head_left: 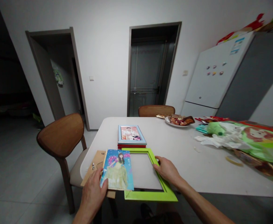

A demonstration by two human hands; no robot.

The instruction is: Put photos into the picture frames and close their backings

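My left hand grips the left edge of a picture print, its thumb on the front. The print shows a figure in a pale green gown on blue. It overlaps the left side of a lime-green picture frame, whose front edge juts past the table. On the frame's right side my right hand is closed, fingers round the bar. A brown backing board with metal clips lies under the print and beside my left hand. Behind the green frame sits a light blue picture frame on top of a red one.
The white table carries a plate of food at the back. Crumpled packaging and green bags cover its right side. Wooden chairs stand at the left and far side. A refrigerator stands at the back right.
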